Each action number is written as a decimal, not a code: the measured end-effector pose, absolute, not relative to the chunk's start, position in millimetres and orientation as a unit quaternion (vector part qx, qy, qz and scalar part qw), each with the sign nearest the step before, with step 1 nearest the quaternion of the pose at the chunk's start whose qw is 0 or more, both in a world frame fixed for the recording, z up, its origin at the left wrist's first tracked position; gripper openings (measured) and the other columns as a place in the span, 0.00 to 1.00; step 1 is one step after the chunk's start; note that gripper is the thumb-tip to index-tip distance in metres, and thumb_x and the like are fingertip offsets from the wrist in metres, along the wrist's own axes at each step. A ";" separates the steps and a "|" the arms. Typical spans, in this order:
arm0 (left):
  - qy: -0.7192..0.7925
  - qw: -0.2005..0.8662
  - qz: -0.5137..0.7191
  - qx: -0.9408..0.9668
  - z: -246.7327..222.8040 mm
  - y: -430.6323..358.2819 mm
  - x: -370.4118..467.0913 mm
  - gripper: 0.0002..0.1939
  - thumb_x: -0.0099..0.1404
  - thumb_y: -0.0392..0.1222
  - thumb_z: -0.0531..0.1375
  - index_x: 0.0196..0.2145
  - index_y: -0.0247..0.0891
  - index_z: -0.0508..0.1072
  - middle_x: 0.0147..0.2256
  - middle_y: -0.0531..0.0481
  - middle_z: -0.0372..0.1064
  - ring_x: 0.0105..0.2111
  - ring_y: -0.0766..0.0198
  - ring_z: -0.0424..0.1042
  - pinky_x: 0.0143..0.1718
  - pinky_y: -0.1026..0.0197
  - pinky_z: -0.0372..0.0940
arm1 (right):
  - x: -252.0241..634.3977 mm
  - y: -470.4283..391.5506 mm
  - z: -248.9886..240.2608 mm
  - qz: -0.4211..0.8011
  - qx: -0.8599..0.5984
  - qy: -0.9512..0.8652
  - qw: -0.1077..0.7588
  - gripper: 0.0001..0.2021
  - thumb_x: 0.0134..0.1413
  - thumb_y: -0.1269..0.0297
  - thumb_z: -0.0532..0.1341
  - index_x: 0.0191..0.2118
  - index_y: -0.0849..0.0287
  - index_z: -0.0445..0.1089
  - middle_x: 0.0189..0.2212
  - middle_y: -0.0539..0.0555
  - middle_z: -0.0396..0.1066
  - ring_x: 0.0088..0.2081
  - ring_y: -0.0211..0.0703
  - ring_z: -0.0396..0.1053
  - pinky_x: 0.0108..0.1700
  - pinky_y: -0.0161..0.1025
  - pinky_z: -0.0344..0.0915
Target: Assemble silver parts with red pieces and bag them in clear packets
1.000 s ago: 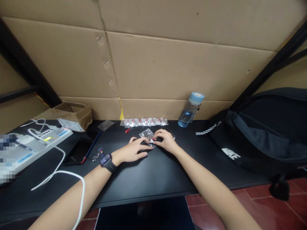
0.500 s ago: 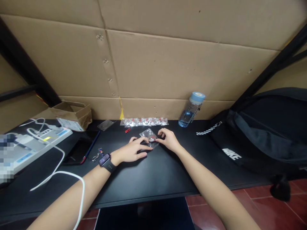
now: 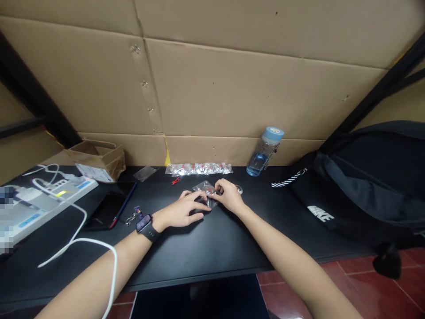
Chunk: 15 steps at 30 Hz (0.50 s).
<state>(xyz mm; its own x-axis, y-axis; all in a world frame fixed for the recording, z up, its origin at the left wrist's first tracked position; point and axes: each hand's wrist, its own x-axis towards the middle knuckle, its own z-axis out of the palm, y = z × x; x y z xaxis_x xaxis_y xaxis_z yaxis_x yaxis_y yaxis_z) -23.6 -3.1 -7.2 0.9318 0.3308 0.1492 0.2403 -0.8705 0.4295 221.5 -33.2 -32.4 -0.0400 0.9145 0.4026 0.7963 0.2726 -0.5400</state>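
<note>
On the black tabletop a small clear plastic bag (image 3: 203, 185) lies with something red and silvery in or on it. My left hand (image 3: 184, 209) rests flat, fingers spread, its fingertips touching the bag's left and near edges. From the other side my right hand (image 3: 229, 196) pinches the bag's right part between thumb and fingers. Its fingertips partly hide what is there. Just behind the right hand, a round silvery piece (image 3: 239, 189) shows partly. A small red piece (image 3: 175, 181) lies farther back. Behind it is a row of filled clear packets (image 3: 199, 169).
A water bottle (image 3: 264, 151) stands at the back, a black backpack (image 3: 365, 177) at right. To the left are a tablet (image 3: 113, 206), a power strip (image 3: 63, 197), an open carton (image 3: 99, 159) and an empty clear sleeve (image 3: 145, 173). A white cable (image 3: 114, 261) crosses my left forearm.
My right hand has shifted slightly left over the bag, its fingers closing in. The round silvery piece behind it has come into sight. My left hand stays nearly still.
</note>
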 end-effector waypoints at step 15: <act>0.242 0.018 0.153 0.958 -10.9 -28.9 -5.3 0.20 0.73 0.49 0.52 0.58 0.45 0.70 0.53 0.40 0.65 0.58 0.44 0.56 0.55 0.42 0.52 | 221.3 -32.0 -35.6 0.111 -0.613 -0.698 0.354 0.08 0.53 0.65 0.67 0.29 0.55 0.67 0.25 0.46 0.71 0.27 0.37 0.66 0.30 0.32 0.57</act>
<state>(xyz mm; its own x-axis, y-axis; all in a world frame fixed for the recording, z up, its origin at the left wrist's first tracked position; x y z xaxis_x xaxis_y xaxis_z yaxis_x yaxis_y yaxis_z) -5.3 -28.9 -10.9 0.8360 0.4692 0.2845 0.4581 -0.8822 0.1088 221.3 -32.0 -35.6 0.0006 0.9340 0.3573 0.7764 0.2248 -0.5888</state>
